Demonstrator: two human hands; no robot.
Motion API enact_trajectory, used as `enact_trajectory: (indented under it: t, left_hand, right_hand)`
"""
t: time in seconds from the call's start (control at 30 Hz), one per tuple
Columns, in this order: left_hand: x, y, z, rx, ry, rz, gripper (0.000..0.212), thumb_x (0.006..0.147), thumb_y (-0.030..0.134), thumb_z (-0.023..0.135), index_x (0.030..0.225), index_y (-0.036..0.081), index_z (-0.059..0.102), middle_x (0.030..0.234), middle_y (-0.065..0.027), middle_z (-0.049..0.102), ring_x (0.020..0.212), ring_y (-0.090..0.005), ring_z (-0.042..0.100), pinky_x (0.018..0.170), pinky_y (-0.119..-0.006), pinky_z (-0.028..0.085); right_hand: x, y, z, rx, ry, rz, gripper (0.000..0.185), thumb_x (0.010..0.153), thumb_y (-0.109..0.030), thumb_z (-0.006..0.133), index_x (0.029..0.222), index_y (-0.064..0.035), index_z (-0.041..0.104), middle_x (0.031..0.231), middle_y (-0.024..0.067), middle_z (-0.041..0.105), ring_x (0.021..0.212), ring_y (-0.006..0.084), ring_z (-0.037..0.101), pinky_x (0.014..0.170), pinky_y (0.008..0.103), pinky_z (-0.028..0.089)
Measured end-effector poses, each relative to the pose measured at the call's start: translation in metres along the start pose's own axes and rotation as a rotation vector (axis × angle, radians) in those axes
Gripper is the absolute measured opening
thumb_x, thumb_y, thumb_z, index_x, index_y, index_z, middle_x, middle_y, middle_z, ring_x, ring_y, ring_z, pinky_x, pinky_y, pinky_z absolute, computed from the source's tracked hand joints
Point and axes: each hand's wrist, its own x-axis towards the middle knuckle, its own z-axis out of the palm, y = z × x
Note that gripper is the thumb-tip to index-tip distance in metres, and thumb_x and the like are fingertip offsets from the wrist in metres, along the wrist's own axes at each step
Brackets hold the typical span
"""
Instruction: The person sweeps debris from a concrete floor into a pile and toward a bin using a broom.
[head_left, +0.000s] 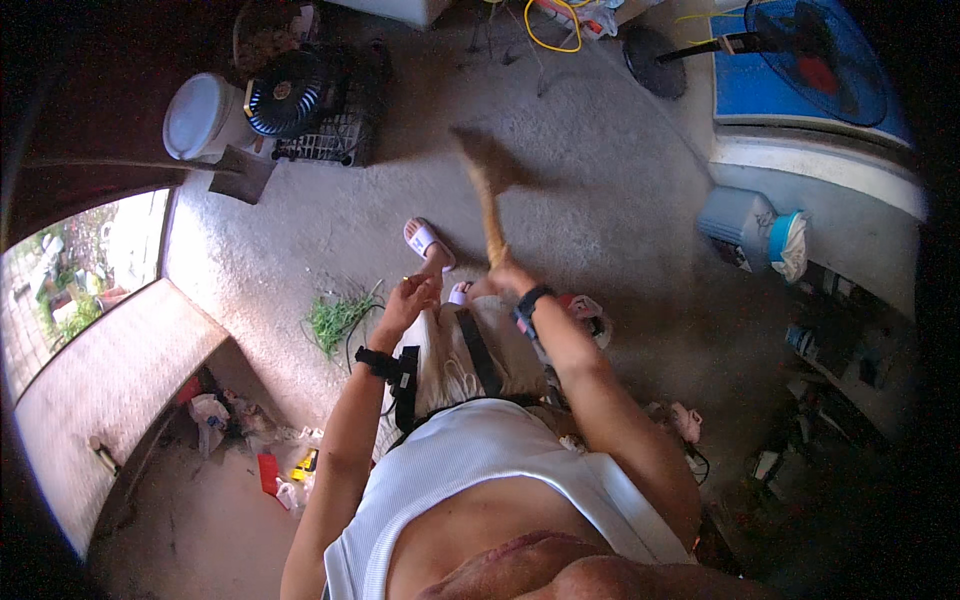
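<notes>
My right hand (508, 277) is closed around the lower end of a tan, straw-coloured handle, which looks like that of a hand broom (484, 195). Its far end is dark and blurred over the concrete floor in front of me. My left hand (411, 296) is raised in front of my left leg, its fingers bent; whether it holds something small cannot be told. A heap of cut green grass (335, 321) lies on the floor just left of that hand.
Ahead on the left stand a white bucket (196, 116), a small black fan (283, 94) on a plastic crate (322, 146) and a shovel blade (242, 175). A pedestal fan (817, 67) is at the upper right, a grey-blue plastic container (739, 221) at the right.
</notes>
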Motion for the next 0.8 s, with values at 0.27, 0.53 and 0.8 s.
enact_trajectory:
  t: [0.27,0.53,0.8]
  left_hand:
    - [0.046,0.032,0.006,-0.151,0.141,-0.073,0.041,0.093,0.03,0.052,0.121,0.001,0.051,0.104,-0.0093,0.063,0.093,-0.0175,0.061,0.077,-0.03,0.049]
    - [0.053,0.048,0.044,-0.306,0.449,-0.014,0.041,0.093,0.026,0.049,0.121,-0.003,0.049,0.104,-0.0101,0.062,0.09,-0.0179,0.062,0.077,-0.03,0.05]
    - [0.038,0.032,0.143,-0.226,0.617,0.019,0.033,0.088,0.019,0.056,0.113,-0.002,0.053,0.094,-0.0113,0.063,0.081,-0.0192,0.061,0.071,-0.031,0.051]
  right_hand:
    - [-0.084,-0.052,-0.13,0.157,-0.181,0.1,0.089,0.06,0.004,0.06,0.141,-0.0176,0.03,0.086,0.0087,0.06,0.051,0.0159,0.053,0.04,0.0299,0.042]
    - [0.031,-0.127,-0.282,-0.232,-0.089,0.076,0.075,0.063,0.004,0.058,0.133,-0.0046,0.035,0.064,0.007,0.055,0.046,0.0164,0.051,0.04,0.0308,0.043]
    - [0.058,-0.129,-0.179,-0.371,-0.496,0.108,0.027,0.065,-0.004,0.059,0.091,0.0008,0.054,0.057,0.0053,0.052,0.044,0.0153,0.051,0.039,0.0306,0.041]
